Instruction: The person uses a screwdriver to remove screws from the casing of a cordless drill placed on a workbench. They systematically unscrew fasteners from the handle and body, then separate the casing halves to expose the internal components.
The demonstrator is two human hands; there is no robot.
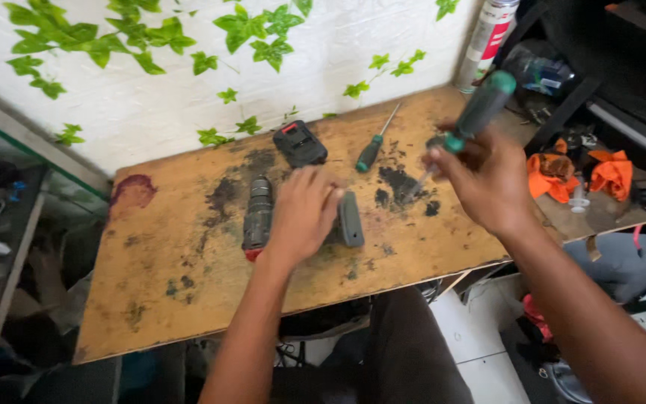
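At frame centre, the left hand (302, 217) lies flat, fingers together, on a grey cordless drill (259, 213) lying on the stained tabletop (158, 299). To its right, the right hand (487, 179) clamps a green-handled screwdriver (476, 112), tip angled down.

left hand (304, 213) on drill (259, 213), right hand (487, 179) gripping screwdriver (476, 112)

I see both forearms bare, no sleeves, no watch or rings on my left hand (302, 213) or right hand (487, 179); dark trousers cover my lap below the board
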